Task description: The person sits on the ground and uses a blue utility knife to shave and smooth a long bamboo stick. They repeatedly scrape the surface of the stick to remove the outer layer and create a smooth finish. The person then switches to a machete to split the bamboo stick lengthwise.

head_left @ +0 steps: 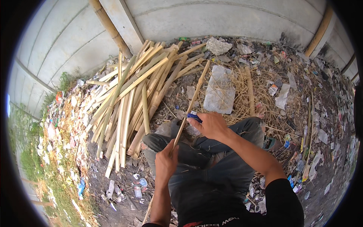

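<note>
One bamboo strip (pixel 199 84) slants up over the crossed legs (pixel 240 138), the left hand (pixel 166 160) wrapped round it; the right hand (pixel 212 125) clasps a blue tool (pixel 194 117) against it (any edge is hidden), which could slip toward the left hand if pulled too hard.

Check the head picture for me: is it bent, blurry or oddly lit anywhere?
In the head view, black surrounds the round image, and seams bow along the grey wall; greenery at the left rim looks pale and soft, litter toward the right rim smeared; the left hand, right hand and bamboo pile look fairly clear, in soft, even daylight.
</note>
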A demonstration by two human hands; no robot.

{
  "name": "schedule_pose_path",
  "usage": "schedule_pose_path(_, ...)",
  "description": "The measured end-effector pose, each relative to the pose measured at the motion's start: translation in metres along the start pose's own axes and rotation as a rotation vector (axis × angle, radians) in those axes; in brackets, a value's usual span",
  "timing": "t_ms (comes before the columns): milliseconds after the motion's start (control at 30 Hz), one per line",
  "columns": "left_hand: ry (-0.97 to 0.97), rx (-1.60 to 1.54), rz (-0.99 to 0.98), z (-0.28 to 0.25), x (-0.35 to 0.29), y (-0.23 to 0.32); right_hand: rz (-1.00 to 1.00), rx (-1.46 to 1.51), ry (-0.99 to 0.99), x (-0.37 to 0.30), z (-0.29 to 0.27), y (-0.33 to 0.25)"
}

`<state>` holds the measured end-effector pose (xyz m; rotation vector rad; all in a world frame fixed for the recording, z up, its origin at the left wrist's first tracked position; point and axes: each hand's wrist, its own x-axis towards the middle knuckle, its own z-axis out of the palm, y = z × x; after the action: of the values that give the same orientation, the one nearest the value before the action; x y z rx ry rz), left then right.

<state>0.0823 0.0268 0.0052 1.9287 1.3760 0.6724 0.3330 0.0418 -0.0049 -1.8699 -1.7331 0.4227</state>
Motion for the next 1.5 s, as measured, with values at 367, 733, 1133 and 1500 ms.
schedule_pose_path(367, 0.016, 0.028, -0.028, 0.008, -0.003, 0.006, -0.154, 0.008, -0.179, -0.047, 0.029, -0.019)
schedule_pose_path(733, 0.053, 0.094, 0.056, -0.002, -0.011, -0.003, 0.172, 0.032, 0.028, 0.025, -0.024, 0.045)
schedule_pose_path(1133, 0.047, 0.07, 0.05, -0.011, -0.021, -0.009, 0.183, 0.05, 0.073, 0.033, -0.025, 0.064)
schedule_pose_path(1500, -0.045, -0.15, 0.03, -0.005, -0.015, -0.002, -0.049, -0.187, 0.447, 0.041, -0.024, 0.103)
